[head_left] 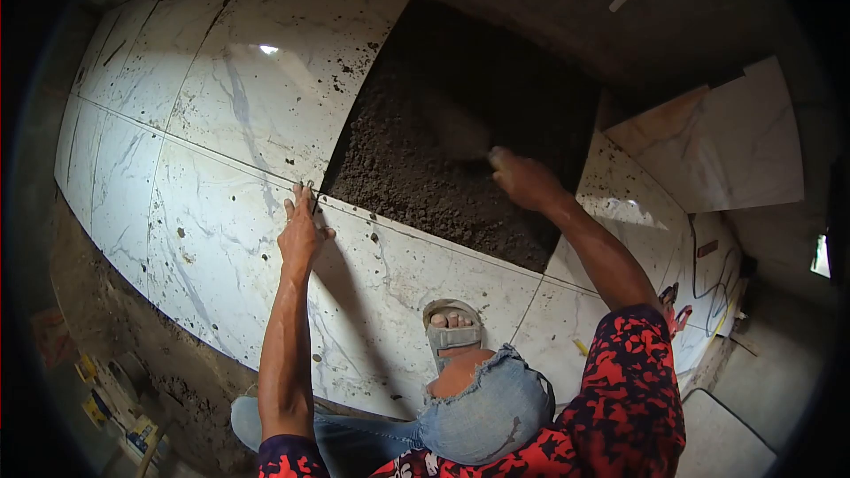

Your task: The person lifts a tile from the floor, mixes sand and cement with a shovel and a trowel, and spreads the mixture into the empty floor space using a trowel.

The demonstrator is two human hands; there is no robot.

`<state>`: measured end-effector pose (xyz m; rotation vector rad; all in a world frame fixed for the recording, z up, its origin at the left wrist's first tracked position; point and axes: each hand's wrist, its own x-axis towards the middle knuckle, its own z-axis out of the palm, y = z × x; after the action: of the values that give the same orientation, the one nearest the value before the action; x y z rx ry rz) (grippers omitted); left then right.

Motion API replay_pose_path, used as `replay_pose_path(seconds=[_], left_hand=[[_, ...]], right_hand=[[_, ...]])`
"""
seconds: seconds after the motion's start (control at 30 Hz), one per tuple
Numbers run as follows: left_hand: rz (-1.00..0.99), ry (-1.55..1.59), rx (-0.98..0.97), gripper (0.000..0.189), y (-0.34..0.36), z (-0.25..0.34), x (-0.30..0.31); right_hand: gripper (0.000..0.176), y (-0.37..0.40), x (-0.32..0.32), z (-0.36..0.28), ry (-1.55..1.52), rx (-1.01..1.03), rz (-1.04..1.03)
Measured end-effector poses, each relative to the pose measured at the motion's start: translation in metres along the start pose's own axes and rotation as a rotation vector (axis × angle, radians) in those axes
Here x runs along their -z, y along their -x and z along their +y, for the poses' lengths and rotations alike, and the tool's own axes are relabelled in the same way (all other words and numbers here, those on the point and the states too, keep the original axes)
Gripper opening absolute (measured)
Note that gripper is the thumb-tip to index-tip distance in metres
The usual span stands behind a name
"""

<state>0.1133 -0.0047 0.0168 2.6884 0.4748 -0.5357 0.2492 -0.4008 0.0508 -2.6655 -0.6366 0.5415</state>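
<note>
Marbled white floor tiles [239, 257] surround a dark rectangular bed of crumbly mortar or soil [425, 159]. My left hand [303, 228] rests on the tiles at the bed's lower left corner, fingers spread and fingertips by the tile edge. Over the right part of the bed, my right hand [522, 179] is closed round the handle of a trowel-like tool [456, 131]. The tool's blade is blurred and points up and left over the dark material.
A loose marbled tile [744, 142] leans at the right wall. Cables [722, 279] and a red-handled tool [677, 319] lie at the right. My sandalled foot [453, 327] stands below the bed. Yellow tools [97, 403] lie at the lower left. Crumbs dot the tiles.
</note>
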Motion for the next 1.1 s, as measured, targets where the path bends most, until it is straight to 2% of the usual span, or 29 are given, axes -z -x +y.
replay_pose_path(seconds=[0.03, 0.1, 0.17, 0.23, 0.3, 0.33, 0.4, 0.53, 0.6, 0.63, 0.7, 0.73, 0.8, 0.83, 0.9, 1.03, 1.1], left_hand=[[-0.008, -0.003, 0.022, 0.1, 0.002, 0.003, 0.002], [-0.005, 0.003, 0.025, 0.1, 0.004, 0.004, 0.003], [0.003, 0.011, 0.018, 0.099, 0.005, 0.004, 0.003], [-0.004, 0.011, 0.015, 0.099, 0.003, 0.003, 0.003], [-0.003, 0.013, 0.017, 0.099, 0.002, 0.002, 0.002], [-0.002, 0.012, 0.019, 0.099, 0.003, 0.002, 0.002], [0.001, 0.011, 0.015, 0.099, 0.004, 0.002, 0.001], [-0.019, -0.01, 0.032, 0.101, 0.005, 0.006, 0.006], [-0.006, -0.014, 0.017, 0.101, 0.004, 0.002, 0.002], [0.007, -0.02, -0.004, 0.101, 0.003, 0.0, 0.0], [0.005, -0.031, -0.002, 0.101, 0.001, -0.004, -0.004], [0.008, -0.023, -0.004, 0.102, -0.001, -0.005, -0.005], [0.005, -0.018, 0.002, 0.103, -0.001, -0.008, -0.007], [0.005, -0.027, 0.0, 0.103, -0.001, -0.009, -0.007], [0.012, -0.032, 0.005, 0.104, -0.003, -0.007, -0.005], [0.002, -0.044, 0.005, 0.104, 0.0, -0.008, -0.006], [0.002, -0.021, -0.002, 0.104, -0.001, -0.008, -0.005]], right_hand=[[0.037, 0.001, -0.011, 0.026, -0.002, 0.024, 0.153], [0.037, -0.005, 0.011, 0.045, 0.111, -0.323, 0.147], [0.037, -0.012, 0.006, 0.083, 0.014, -0.358, 0.176], [0.037, -0.012, -0.002, 0.087, -0.078, -0.396, 0.21], [0.038, -0.004, -0.025, 0.065, 0.099, -0.174, 0.144], [0.038, 0.003, -0.029, 0.04, 0.099, -0.171, 0.14], [0.038, 0.017, -0.019, -0.012, 0.024, -0.168, -0.038], [0.039, -0.011, -0.004, -0.013, -0.053, -0.15, -0.01], [0.039, -0.044, -0.004, 0.013, -0.164, -0.185, 0.168], [0.039, -0.064, -0.014, 0.027, -0.167, -0.179, 0.168], [0.04, -0.092, -0.039, 0.051, 0.062, 0.22, 0.422], [0.04, -0.09, -0.026, 0.027, 0.06, 0.224, 0.423], [0.04, -0.078, -0.006, -0.021, -0.111, 0.007, -0.003], [0.04, -0.069, -0.005, -0.028, -0.111, 0.013, -0.004], [0.041, -0.055, -0.003, -0.035, -0.014, 0.116, -0.171], [0.04, -0.053, 0.012, -0.038, 0.082, 0.052, -0.178], [0.038, -0.076, 0.004, -0.029, -0.202, -0.017, 0.138]])
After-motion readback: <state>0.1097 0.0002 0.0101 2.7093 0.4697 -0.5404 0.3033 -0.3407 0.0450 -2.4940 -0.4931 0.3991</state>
